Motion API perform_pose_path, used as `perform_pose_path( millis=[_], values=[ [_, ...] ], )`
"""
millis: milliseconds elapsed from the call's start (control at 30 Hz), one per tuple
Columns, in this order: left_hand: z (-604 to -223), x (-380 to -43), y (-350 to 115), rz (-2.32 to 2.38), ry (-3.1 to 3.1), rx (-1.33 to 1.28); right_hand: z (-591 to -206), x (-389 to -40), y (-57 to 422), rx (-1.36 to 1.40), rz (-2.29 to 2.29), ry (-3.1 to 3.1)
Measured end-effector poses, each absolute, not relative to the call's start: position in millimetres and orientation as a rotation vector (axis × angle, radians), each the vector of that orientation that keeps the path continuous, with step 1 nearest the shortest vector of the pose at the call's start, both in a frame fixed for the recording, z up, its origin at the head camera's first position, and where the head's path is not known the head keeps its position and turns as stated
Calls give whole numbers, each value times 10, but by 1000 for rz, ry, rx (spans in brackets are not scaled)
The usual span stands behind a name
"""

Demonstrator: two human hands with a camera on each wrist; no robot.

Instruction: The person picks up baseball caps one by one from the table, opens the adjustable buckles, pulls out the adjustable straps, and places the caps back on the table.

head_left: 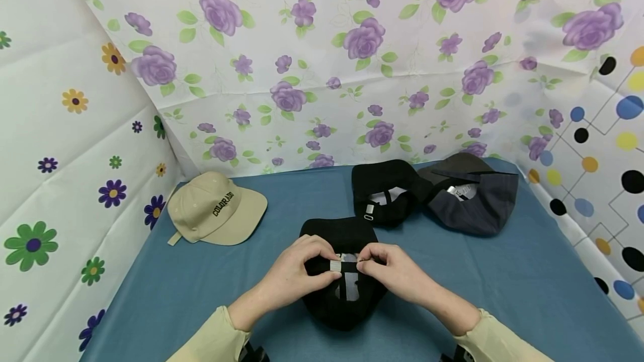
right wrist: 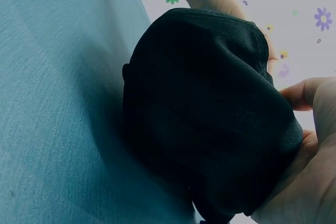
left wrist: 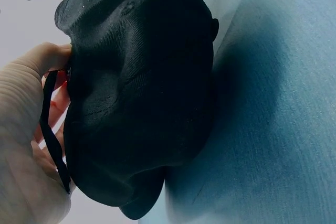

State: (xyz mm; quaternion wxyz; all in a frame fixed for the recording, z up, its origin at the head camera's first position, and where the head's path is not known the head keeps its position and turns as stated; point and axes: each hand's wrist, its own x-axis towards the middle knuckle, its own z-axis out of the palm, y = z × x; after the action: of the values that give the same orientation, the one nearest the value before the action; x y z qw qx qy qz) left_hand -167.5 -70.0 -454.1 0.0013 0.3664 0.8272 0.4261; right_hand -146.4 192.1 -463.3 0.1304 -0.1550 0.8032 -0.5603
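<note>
A black baseball cap is held up in front of me with its back strap and inside lining facing me. My left hand pinches the strap beside its pale metal buckle, thumb below and index finger above. From the other side my right hand pinches the strap's right part between thumb and index finger. In the left wrist view a loose black strap end hangs by the palm, next to the cap's crown. The right wrist view shows the crown from its other side, fingertips at its edge.
On the blue cloth a beige cap marked COLORADO sits at the left. Behind the held cap lie another black cap and a dark grey cap, overlapping. Patterned cloth walls enclose the back and sides.
</note>
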Motion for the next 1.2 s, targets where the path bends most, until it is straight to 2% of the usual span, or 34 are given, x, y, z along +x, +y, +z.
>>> perform_pose_path(
  millis=[1200],
  values=[
    [-4537,-1667,-732,1337,2585,1130,-4645,-1456,1920,-420,-1629,2363]
  ],
)
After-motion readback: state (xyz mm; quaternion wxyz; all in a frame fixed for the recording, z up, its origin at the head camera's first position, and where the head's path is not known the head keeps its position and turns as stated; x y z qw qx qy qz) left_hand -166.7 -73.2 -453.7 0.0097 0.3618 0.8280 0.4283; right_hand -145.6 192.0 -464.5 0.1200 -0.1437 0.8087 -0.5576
